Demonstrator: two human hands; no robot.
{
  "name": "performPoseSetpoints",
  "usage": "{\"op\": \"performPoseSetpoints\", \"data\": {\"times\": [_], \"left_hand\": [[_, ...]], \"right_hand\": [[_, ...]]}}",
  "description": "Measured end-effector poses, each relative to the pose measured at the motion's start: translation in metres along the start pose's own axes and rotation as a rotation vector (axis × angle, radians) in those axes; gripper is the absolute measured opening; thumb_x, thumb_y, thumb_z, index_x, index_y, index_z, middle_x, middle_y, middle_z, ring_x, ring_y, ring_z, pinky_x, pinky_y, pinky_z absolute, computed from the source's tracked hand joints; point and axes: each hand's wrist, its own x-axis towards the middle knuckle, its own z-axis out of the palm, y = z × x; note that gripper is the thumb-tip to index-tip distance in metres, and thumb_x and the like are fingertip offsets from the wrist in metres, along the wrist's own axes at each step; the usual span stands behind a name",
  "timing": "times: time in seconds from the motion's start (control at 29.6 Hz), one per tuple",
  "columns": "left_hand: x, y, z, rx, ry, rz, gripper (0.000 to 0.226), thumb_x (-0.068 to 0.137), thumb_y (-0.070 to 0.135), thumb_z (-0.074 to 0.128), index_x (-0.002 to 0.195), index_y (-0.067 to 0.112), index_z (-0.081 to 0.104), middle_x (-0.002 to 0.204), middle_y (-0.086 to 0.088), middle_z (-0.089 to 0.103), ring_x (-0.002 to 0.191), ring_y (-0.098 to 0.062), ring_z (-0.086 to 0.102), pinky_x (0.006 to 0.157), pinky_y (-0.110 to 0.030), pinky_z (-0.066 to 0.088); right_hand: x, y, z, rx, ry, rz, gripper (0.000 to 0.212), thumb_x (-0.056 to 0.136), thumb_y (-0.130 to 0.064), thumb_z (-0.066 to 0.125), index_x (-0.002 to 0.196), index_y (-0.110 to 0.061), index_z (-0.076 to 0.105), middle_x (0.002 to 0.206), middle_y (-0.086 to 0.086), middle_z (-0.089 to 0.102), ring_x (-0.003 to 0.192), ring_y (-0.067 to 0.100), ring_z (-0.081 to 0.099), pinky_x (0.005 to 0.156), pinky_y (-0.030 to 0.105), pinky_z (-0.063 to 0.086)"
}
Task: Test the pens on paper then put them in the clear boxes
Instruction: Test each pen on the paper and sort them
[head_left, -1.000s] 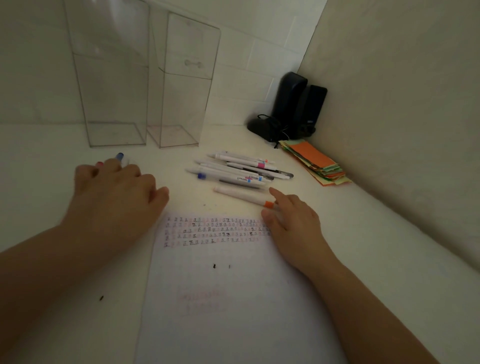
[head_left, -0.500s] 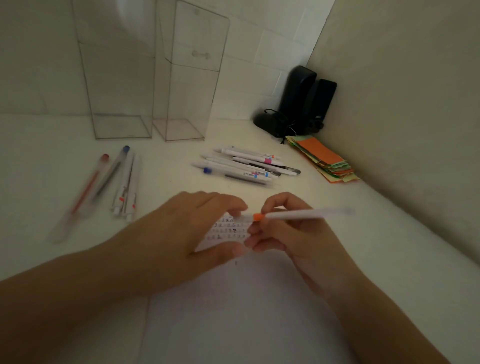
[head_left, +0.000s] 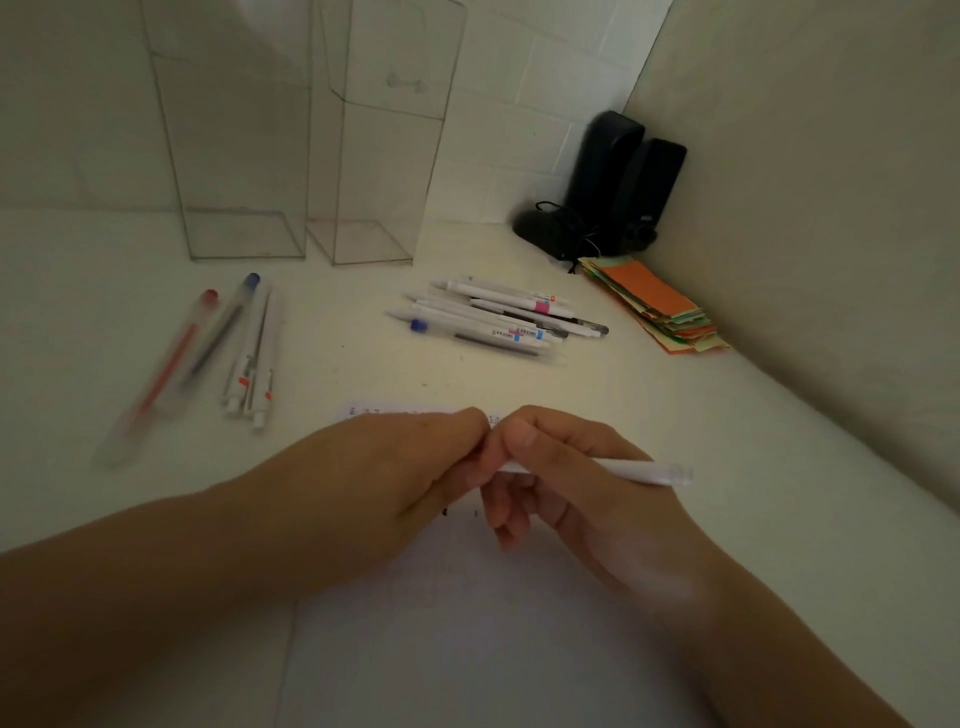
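Held pen: a slim white plastic pen (head_left: 613, 472) lies level above the paper, its round butt end pointing right, its left end hidden between the two hands.
Right hand: the right hand (head_left: 566, 483) has thumb and fingers curled round the barrel, gripping it.
Left hand: the left hand (head_left: 395, 483) pinches at the pen's left end, probably on the cap, though the fingertips cover it.
Paper: a flat white sheet (head_left: 467, 649), matte, near centre, with small written marks along its far edge.
Clear boxes: two tall, thin-walled transparent boxes (head_left: 239, 156) (head_left: 384, 145) stand upright side by side at the far wall.
Left pens: four straight pens (head_left: 244, 353), two frosted, two white, lie near the left box.
Pile: smooth white pens (head_left: 498, 317) are heaped beyond the paper.
Open room: bare white table (head_left: 727, 467) to the right, bounded by the side wall.
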Motion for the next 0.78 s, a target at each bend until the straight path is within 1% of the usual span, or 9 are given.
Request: {"op": "performPoseSetpoints", "data": {"times": [0.14, 0.2, 0.34, 0.37, 0.44, 0.54, 0.57, 0.64, 0.78], "left_hand": [[0.001, 0.003, -0.005, 0.011, -0.02, 0.017, 0.023, 0.086, 0.048, 0.019, 0.085, 0.031, 0.035, 0.066, 0.007, 0.056, 0.054, -0.007, 0.043, 0.05, -0.015, 0.032], [0.001, 0.003, -0.007, 0.051, -0.019, 0.044, 0.023, 0.089, 0.048, 0.023, 0.082, 0.031, 0.036, 0.064, 0.014, 0.05, 0.053, -0.004, 0.043, 0.048, -0.019, 0.036], [0.0, 0.001, -0.008, -0.049, -0.021, -0.032, 0.026, 0.083, 0.061, 0.025, 0.092, 0.04, 0.038, 0.074, 0.018, 0.055, 0.07, 0.001, 0.051, 0.06, -0.017, 0.041], [0.0, 0.001, -0.009, -0.064, 0.005, -0.08, 0.028, 0.079, 0.067, 0.025, 0.093, 0.044, 0.034, 0.074, 0.018, 0.053, 0.073, 0.006, 0.05, 0.06, -0.014, 0.039], [0.0, -0.003, -0.009, -0.031, 0.05, -0.159, 0.031, 0.077, 0.07, 0.022, 0.091, 0.042, 0.029, 0.069, 0.013, 0.049, 0.075, 0.013, 0.046, 0.058, -0.015, 0.035], [0.0, -0.009, -0.011, -0.042, 0.083, -0.222, 0.011, 0.086, 0.045, 0.028, 0.088, 0.036, 0.033, 0.067, 0.007, 0.051, 0.078, 0.006, 0.047, 0.065, -0.013, 0.038], [-0.001, -0.011, -0.012, -0.065, 0.084, -0.23, 0.004, 0.089, 0.035, 0.031, 0.087, 0.034, 0.035, 0.065, 0.006, 0.05, 0.077, 0.005, 0.046, 0.066, -0.01, 0.037], [-0.002, -0.016, -0.01, -0.082, 0.053, -0.202, 0.011, 0.092, 0.026, 0.034, 0.084, 0.033, 0.037, 0.062, 0.007, 0.048, 0.076, 0.005, 0.047, 0.064, -0.009, 0.036], [-0.002, -0.026, -0.004, -0.092, -0.062, -0.111, 0.022, 0.082, 0.047, 0.022, 0.082, 0.041, 0.043, 0.085, 0.02, 0.056, 0.076, 0.005, 0.052, 0.065, -0.008, 0.037]], "right_hand": [[-0.002, -0.007, 0.002, 0.056, -0.031, -0.05, 0.028, 0.085, -0.025, 0.048, 0.078, -0.004, 0.065, 0.076, 0.018, 0.061, 0.058, 0.014, 0.055, 0.051, 0.025, 0.046], [-0.003, -0.009, 0.002, 0.061, -0.043, -0.052, 0.026, 0.085, -0.024, 0.047, 0.076, -0.007, 0.065, 0.071, 0.014, 0.061, 0.056, 0.014, 0.055, 0.05, 0.024, 0.046], [0.0, -0.011, -0.006, 0.074, -0.048, -0.058, 0.025, 0.081, -0.023, 0.047, 0.074, -0.01, 0.066, 0.067, 0.007, 0.063, 0.056, 0.016, 0.055, 0.049, 0.024, 0.044], [0.0, -0.012, -0.011, 0.08, -0.005, -0.067, 0.025, 0.08, -0.024, 0.047, 0.073, -0.01, 0.067, 0.064, 0.008, 0.063, 0.054, 0.018, 0.053, 0.047, 0.023, 0.042], [0.0, -0.014, -0.024, 0.099, 0.234, -0.064, 0.032, 0.083, -0.026, 0.046, 0.062, -0.012, 0.064, 0.049, 0.007, 0.055, 0.043, 0.017, 0.042, 0.042, 0.022, 0.034], [0.0, -0.01, -0.04, -0.074, 0.606, 0.033, 0.037, 0.092, -0.025, 0.05, 0.057, -0.015, 0.057, 0.036, 0.0, 0.039, 0.035, 0.013, 0.027, 0.037, 0.021, 0.022], [0.001, -0.008, -0.042, -0.163, 0.636, 0.078, 0.028, 0.091, -0.023, 0.052, 0.065, -0.015, 0.057, 0.037, -0.001, 0.042, 0.037, 0.013, 0.03, 0.036, 0.02, 0.023], [0.004, -0.003, -0.042, -0.277, 0.612, 0.146, 0.015, 0.086, -0.014, 0.058, 0.072, -0.017, 0.054, 0.042, -0.003, 0.05, 0.041, 0.011, 0.037, 0.039, 0.02, 0.029], [0.01, 0.002, -0.037, -0.418, 0.58, 0.126, 0.028, 0.074, -0.004, 0.062, 0.057, -0.018, 0.045, 0.045, -0.008, 0.046, 0.045, 0.008, 0.036, 0.043, 0.022, 0.028]]}}
